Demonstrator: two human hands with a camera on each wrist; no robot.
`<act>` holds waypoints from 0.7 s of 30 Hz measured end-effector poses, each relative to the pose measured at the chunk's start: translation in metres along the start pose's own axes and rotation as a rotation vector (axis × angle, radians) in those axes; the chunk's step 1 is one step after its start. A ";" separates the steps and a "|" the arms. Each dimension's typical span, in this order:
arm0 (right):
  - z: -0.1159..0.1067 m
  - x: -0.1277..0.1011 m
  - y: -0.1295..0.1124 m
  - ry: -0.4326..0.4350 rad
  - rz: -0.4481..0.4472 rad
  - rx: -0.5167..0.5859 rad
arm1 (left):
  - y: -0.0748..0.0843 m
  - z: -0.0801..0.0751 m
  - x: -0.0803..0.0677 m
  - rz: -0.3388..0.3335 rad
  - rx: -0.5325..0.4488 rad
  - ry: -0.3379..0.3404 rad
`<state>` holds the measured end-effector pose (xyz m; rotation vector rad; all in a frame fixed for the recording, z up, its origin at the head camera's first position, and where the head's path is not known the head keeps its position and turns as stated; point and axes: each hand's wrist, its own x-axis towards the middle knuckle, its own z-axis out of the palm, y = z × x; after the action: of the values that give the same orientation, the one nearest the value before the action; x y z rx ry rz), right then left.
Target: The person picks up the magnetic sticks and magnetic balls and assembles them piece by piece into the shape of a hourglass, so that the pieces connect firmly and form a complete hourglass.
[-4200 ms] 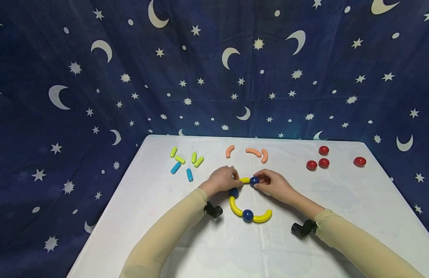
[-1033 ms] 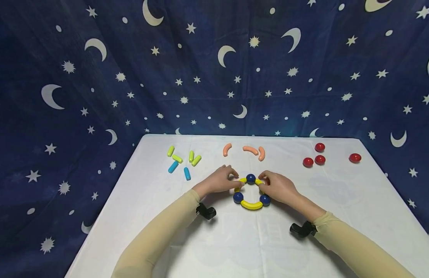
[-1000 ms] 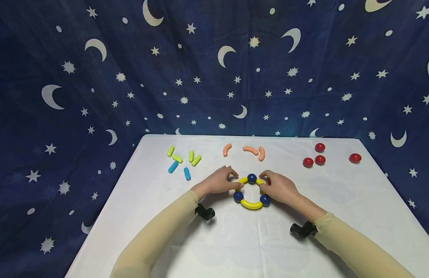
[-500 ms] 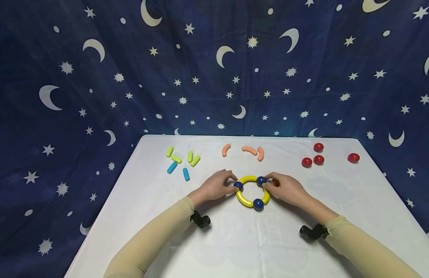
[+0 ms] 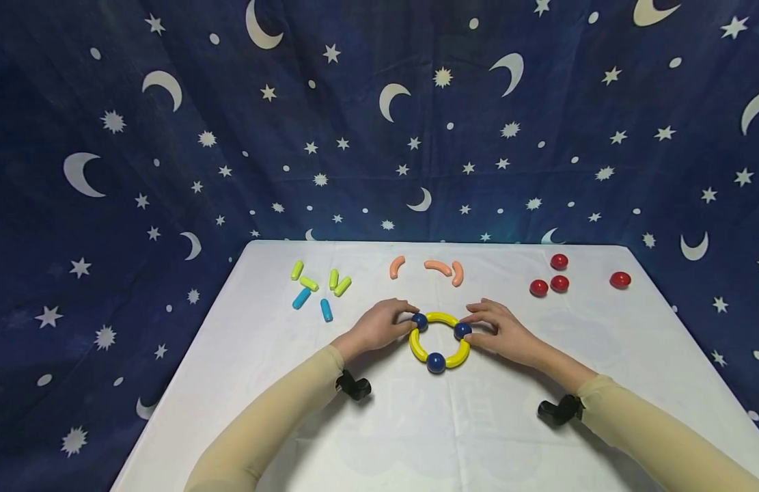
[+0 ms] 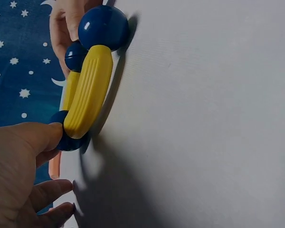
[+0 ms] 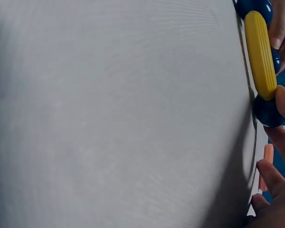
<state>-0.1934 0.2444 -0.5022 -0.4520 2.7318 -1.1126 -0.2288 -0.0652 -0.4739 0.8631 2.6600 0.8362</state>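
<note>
Bench (image 5: pixel 379 441) below. L hand (image 5: pixel 379 326) & R hand (image 5: pixel 503 333): both pinching, thumb + index. Ring (image 5: pixel 442 318) b/w them, looks closed. L ball (image 5: pixel 419 321) in L hand's pinch, R ball (image 5: pixel 462 331) in R hand's. Risk: uneven pull or twist by either hand prob. splits ring at a ball.

A white-covered table (image 5: pixel 379 437) bears lime pieces (image 5: pixel 309 283) and blue pieces (image 5: pixel 326 310) left of centre, salmon arcs (image 5: pixel 437 267) mid-frame, a yellow-and-blue ring (image 5: pixel 436 362) below them, and red ovals (image 5: pixel 559 283) at right.

Left wrist view: left hand (image 6: pixel 16 168) cropped by edge; blue ball (image 6: pixel 69 144) part-hidden behind yellow piece (image 6: pixel 90 92).
</note>
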 end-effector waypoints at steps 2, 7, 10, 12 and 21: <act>0.001 0.001 0.001 -0.008 0.006 0.005 | 0.000 -0.002 -0.003 -0.004 -0.006 0.007; 0.003 0.002 0.003 -0.016 0.007 0.006 | -0.004 -0.020 -0.014 -0.013 -0.054 0.081; 0.002 0.002 0.003 -0.022 0.005 0.000 | -0.014 -0.037 -0.022 -0.052 -0.079 0.151; 0.002 0.002 0.003 -0.025 0.004 0.000 | -0.026 -0.049 -0.028 -0.097 -0.079 0.206; 0.003 0.002 0.003 -0.015 0.002 -0.010 | -0.093 -0.108 -0.062 -0.331 0.020 0.360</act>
<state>-0.1948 0.2441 -0.5065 -0.4569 2.7257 -1.0910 -0.2622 -0.2124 -0.4383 0.2744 3.0016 0.9532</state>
